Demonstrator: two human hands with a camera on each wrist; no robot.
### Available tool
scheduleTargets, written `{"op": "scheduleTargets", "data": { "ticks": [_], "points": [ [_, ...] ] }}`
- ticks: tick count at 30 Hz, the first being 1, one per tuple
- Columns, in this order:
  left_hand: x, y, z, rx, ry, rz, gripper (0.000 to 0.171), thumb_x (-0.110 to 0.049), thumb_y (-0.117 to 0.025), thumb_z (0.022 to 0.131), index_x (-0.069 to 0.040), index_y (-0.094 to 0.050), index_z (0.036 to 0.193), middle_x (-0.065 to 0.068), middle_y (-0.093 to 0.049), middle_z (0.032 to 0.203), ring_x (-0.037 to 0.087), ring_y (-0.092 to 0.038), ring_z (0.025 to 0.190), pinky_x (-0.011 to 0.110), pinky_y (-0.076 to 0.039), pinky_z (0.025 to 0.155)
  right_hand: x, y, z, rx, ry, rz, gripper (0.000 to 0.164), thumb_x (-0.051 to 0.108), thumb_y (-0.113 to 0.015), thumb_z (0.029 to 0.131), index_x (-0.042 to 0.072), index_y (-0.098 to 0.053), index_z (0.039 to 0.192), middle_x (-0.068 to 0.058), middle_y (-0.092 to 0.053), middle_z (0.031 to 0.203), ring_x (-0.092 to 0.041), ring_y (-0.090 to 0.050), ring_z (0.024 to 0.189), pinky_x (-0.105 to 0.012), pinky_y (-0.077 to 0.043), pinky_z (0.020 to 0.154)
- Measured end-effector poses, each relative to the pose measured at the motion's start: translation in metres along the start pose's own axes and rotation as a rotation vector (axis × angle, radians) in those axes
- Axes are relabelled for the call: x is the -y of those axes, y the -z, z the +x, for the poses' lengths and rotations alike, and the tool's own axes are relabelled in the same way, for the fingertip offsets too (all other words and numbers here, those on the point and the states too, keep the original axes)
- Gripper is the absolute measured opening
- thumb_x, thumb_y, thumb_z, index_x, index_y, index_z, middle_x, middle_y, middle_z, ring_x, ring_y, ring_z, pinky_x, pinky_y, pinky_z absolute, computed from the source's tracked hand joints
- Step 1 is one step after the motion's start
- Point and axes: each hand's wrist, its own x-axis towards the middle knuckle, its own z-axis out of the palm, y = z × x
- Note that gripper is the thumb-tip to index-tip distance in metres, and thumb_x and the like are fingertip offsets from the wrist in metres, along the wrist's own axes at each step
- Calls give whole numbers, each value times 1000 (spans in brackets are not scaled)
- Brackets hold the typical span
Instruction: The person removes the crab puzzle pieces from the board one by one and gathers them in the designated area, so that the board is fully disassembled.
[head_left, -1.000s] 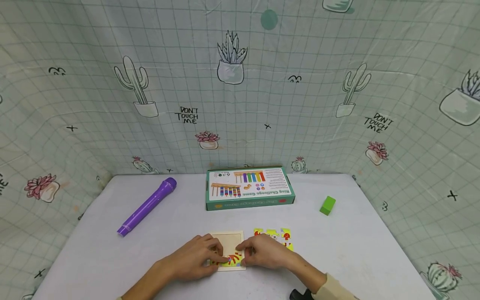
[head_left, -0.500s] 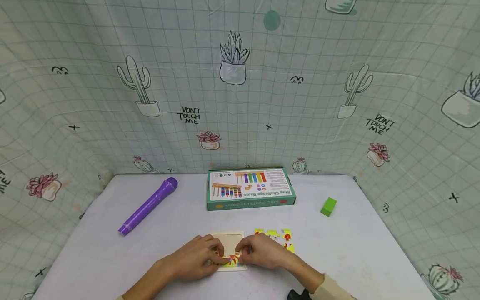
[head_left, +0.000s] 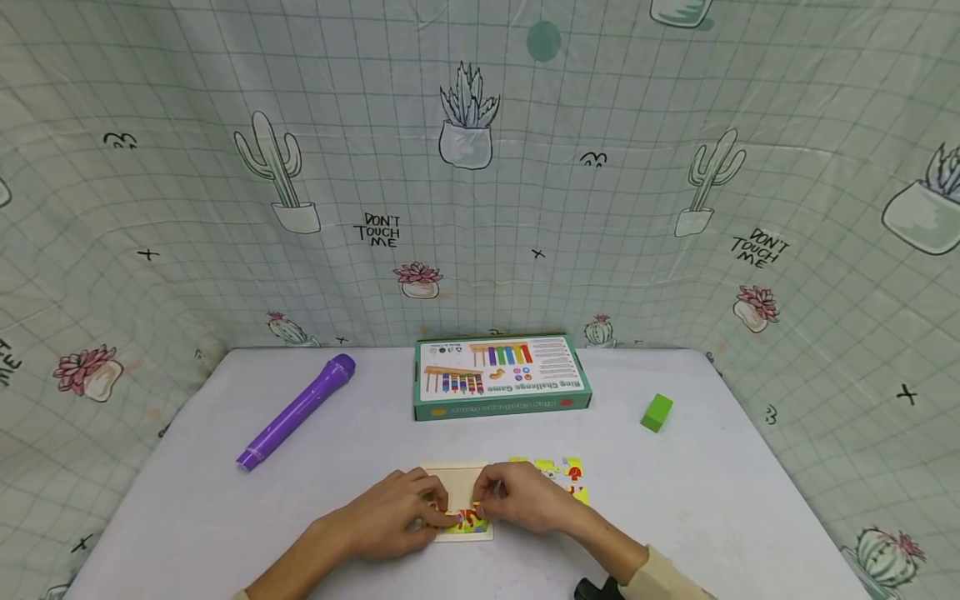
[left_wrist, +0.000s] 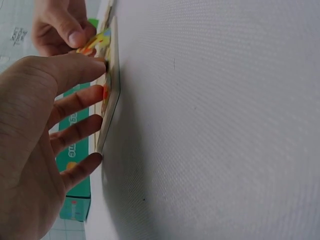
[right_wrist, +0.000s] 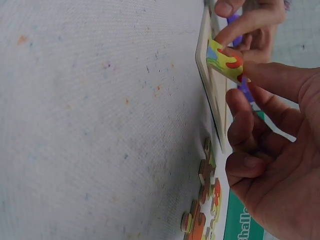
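Note:
A shallow wooden puzzle tray (head_left: 459, 481) lies on the table before me, its far part bare and yellow-and-red pieces along its near side. My left hand (head_left: 393, 515) rests on the left of the tray, thumb pressing down on the pieces and fingers spread toward the rim. Between thumb and index finger, my right hand (head_left: 528, 498) pinches a yellow jigsaw puzzle piece (right_wrist: 225, 62) with red and blue markings. In the right wrist view that piece is tilted, partly raised over the tray's near right corner. The hands cover some of the pieces in the tray.
Several loose puzzle pieces (head_left: 573, 471) lie just right of the tray, partly behind my right hand. Farther back stand a green game box (head_left: 501, 379), a purple microphone-shaped tube (head_left: 296, 412) at left and a green block (head_left: 657, 412) at right. A patterned cloth hangs behind.
My right hand has shifted slightly and tilted the puzzle piece at the tray's near right corner. The left hand stays in place on the tray.

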Motion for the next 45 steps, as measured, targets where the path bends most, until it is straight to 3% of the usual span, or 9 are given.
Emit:
{"op": "scheduleTargets", "data": {
  "ticks": [9,16,25,33,45],
  "points": [
    [1,0,1,15,23,-29,30,-26,-66,94,-37,-73,121,-22,-57,108,4,-48,109,35,-44,87,-1,1,-2,4,-3,37,8,19,-77,88,19,-69,87,13,-63,76,-2,-55,69,-20,-43,63],
    [1,-1,2,35,38,-30,32,-27,-64,95,-40,-71,123,-22,-56,110,6,-47,111,36,-44,88,-6,16,-16,-17,-11,41,9,21,-77,88,20,-68,87,12,-63,77,-3,-54,69,-21,-44,62],
    [1,0,3,51,50,-40,32,-27,-64,95,-40,-71,124,-22,-56,110,7,-47,112,37,-44,90,-28,48,-40,23,-111,81,8,19,-76,89,16,-70,87,6,-65,76,-7,-55,68,-22,-45,59],
    [-1,3,3,55,52,-45,32,-27,-65,95,-39,-71,124,-22,-56,111,7,-47,111,36,-44,90,-47,77,-64,47,-175,11,6,12,-74,88,15,-71,83,6,-65,75,-10,-53,70,-25,-42,62],
    [1,3,4,62,57,-62,32,-27,-64,95,-39,-71,124,-23,-57,110,7,-47,111,38,-44,90,-70,83,-78,89,-197,6,6,10,-75,86,13,-72,81,7,-63,72,-8,-52,66,-24,-41,60]
  ]
}}
